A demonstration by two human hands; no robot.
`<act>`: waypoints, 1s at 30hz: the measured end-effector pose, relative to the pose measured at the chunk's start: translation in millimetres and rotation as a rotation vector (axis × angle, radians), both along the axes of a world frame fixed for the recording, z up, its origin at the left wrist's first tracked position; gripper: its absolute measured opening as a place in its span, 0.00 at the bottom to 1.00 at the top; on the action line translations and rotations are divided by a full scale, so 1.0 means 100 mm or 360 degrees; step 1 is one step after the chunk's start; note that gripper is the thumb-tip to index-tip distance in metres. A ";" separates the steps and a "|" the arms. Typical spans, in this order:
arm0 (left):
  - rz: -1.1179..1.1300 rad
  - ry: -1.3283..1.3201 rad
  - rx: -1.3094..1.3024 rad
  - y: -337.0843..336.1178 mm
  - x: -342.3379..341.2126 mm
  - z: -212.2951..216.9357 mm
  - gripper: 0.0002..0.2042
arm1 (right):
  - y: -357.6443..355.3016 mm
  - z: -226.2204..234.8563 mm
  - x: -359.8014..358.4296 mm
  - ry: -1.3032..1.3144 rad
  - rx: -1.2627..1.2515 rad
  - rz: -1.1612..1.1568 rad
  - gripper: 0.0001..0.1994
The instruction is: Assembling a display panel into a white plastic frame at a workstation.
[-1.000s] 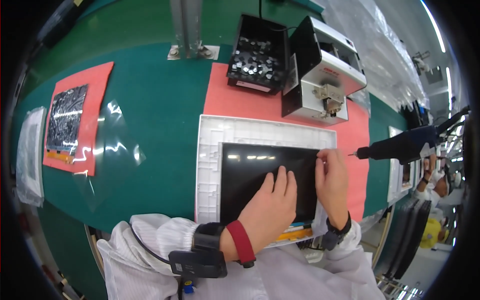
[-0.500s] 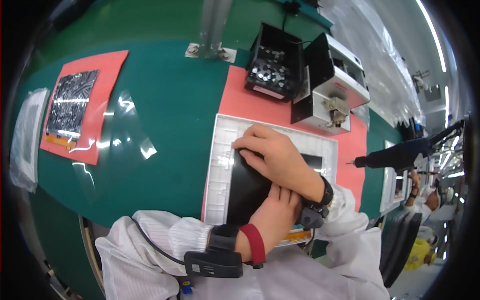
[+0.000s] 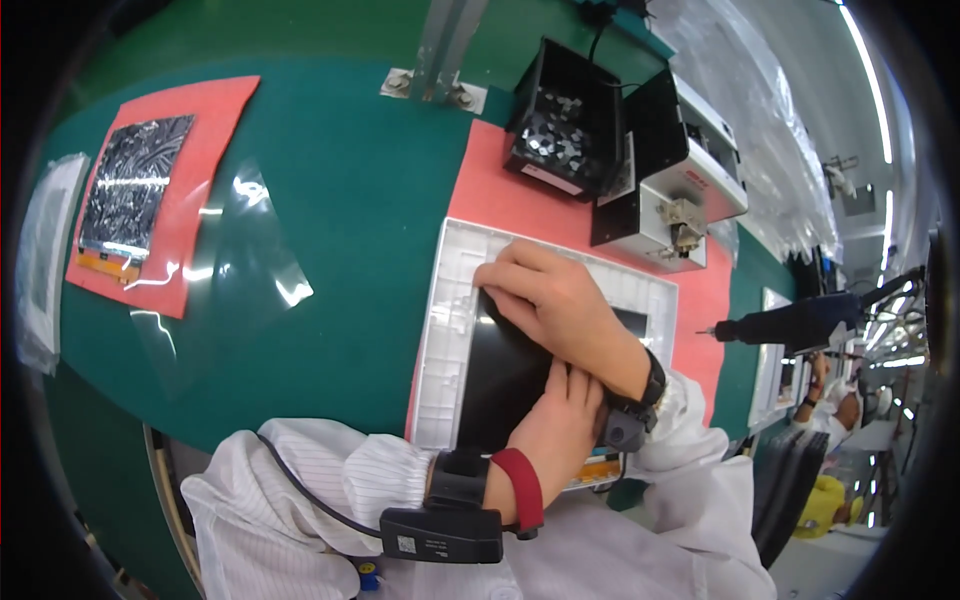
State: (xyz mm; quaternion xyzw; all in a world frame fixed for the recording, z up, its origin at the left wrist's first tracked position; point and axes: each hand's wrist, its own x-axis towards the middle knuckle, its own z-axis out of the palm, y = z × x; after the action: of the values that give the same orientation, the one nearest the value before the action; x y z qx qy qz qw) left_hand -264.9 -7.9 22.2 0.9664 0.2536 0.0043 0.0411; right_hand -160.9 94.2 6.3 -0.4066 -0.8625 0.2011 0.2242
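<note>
At the far left a glossy dark sheet point(image 3: 135, 190) lies on a red mat point(image 3: 215, 120), parked away from the work, with a clear film point(image 3: 235, 265) loose on the green bench point(image 3: 370, 190) beside it. Toward the middle, a black panel point(image 3: 505, 375) sits in a white frame tray point(image 3: 445, 330) — its long axis runs from the person toward the bench's far side. The left hand point(image 3: 555, 430) lies flat, fingers extended, pressing the panel's near part, likely to steady it. The right hand point(image 3: 550, 300) crosses over, fingertips curled on the far-left corner — apparently seating it. An electric screwdriver point(image 3: 800, 322) hangs at right.
</note>
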 end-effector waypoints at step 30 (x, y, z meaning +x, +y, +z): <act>0.0002 0.0033 -0.0056 -0.02 0.01 -0.01 0.23 | 0.03 -0.01 0.02 -0.0002 -0.0049 0.0059 0.11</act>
State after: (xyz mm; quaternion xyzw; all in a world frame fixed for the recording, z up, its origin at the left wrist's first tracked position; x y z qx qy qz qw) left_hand -264.0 -9.5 21.5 0.9654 0.2546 -0.0101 0.0555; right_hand -158.8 97.1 5.7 -0.3942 -0.8668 0.2181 0.2135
